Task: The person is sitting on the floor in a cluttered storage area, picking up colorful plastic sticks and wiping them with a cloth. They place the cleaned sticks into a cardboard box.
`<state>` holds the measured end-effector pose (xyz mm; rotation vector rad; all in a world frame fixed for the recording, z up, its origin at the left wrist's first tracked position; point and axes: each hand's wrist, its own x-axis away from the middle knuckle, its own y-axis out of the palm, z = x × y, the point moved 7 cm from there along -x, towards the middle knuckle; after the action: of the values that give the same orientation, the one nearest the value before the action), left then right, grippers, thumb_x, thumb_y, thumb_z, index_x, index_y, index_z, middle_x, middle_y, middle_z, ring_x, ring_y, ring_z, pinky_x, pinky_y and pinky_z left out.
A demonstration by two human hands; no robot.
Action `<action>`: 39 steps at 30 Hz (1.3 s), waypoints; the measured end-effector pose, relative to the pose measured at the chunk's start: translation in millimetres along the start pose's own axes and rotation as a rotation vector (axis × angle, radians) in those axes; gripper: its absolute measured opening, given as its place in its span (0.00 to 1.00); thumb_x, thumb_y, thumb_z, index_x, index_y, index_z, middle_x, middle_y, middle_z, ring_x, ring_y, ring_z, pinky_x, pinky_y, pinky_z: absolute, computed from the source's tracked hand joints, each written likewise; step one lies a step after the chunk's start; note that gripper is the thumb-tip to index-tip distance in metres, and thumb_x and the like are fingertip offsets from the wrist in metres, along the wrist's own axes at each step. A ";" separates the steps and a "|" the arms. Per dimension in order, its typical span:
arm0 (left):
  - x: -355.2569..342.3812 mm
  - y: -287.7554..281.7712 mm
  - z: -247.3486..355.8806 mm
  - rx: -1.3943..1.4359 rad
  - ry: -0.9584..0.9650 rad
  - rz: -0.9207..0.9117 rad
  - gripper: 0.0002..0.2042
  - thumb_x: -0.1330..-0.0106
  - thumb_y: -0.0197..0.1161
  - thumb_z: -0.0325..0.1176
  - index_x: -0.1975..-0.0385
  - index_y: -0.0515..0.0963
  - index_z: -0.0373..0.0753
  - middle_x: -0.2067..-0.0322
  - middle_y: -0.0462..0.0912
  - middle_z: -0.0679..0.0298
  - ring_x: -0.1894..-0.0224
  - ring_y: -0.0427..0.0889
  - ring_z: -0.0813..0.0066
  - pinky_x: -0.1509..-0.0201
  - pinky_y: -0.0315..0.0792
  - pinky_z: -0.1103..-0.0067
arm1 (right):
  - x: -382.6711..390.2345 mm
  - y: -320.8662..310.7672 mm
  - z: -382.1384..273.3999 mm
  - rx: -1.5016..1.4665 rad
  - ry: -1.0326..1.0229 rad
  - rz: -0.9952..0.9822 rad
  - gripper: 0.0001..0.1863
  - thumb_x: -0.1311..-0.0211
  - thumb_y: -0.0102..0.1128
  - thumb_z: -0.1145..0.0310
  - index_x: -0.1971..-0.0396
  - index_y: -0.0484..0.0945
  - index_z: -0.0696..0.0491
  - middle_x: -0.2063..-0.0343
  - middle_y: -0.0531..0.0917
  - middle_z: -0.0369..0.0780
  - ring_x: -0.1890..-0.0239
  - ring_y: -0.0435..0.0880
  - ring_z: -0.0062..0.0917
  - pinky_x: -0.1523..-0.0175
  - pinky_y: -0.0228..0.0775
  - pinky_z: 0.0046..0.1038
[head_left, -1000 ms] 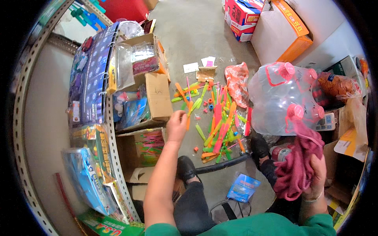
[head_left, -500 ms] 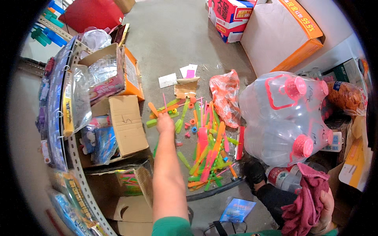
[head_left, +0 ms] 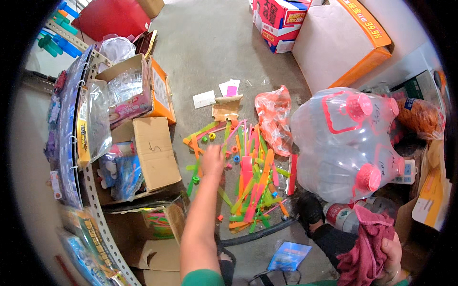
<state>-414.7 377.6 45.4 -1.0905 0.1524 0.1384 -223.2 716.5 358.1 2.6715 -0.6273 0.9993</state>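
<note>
My left hand (head_left: 213, 159) reaches down into a spread of bright plastic strips (head_left: 257, 178), green, orange and pink, some shaped like toy propeller blades. Its fingers curl downward and are mostly hidden, so what they hold cannot be made out. Around it lie thin pink sticks and small coloured rings, such as a yellow ring (head_left: 212, 136) and a green ring (head_left: 195, 179). At the lower right, my right hand (head_left: 392, 257) grips a bunched dark pink cloth (head_left: 365, 248).
Large clear plastic bottles (head_left: 329, 138) with pink caps stand to the right. Beside the pile lie a crumpled orange-and-clear bag (head_left: 273, 119) and a torn cardboard piece (head_left: 226, 108). Open cardboard boxes (head_left: 155, 152) line the left by a metal rack (head_left: 95, 202). A blue packet (head_left: 289, 255) lies nearest me.
My left hand has moved right and slightly nearer, away from the left edge of the pile. Some strips and rings there have shifted. My right hand still holds the cloth.
</note>
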 end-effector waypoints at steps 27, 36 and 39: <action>-19.1 49.3 29.6 0.127 -0.331 -0.433 0.08 0.50 0.53 0.33 0.74 0.75 0.39 0.72 0.78 0.52 0.68 0.78 0.57 0.65 0.71 0.67 | -0.9 7.0 2.5 0.096 0.049 -0.058 0.32 0.56 0.58 0.61 0.53 0.61 0.64 0.66 0.75 0.45 0.69 0.78 0.30 0.63 0.73 0.28; -26.1 99.7 45.4 -0.069 -0.429 -0.406 0.07 0.48 0.53 0.32 0.73 0.76 0.38 0.70 0.78 0.54 0.69 0.79 0.57 0.66 0.72 0.67 | -5.2 7.1 2.4 0.101 0.067 -0.072 0.32 0.56 0.59 0.61 0.53 0.61 0.64 0.66 0.75 0.45 0.69 0.78 0.30 0.63 0.73 0.28; -27.8 107.5 50.3 -0.154 -0.371 -0.451 0.07 0.47 0.54 0.32 0.72 0.75 0.38 0.69 0.78 0.54 0.69 0.79 0.59 0.66 0.73 0.67 | -5.1 7.1 0.4 0.103 0.075 -0.084 0.32 0.56 0.59 0.61 0.53 0.61 0.64 0.66 0.75 0.45 0.69 0.78 0.30 0.63 0.72 0.28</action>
<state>-459.3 470.2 -20.0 -1.2069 -0.4422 -0.0557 -229.7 711.7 354.8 2.7077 -0.4563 1.1317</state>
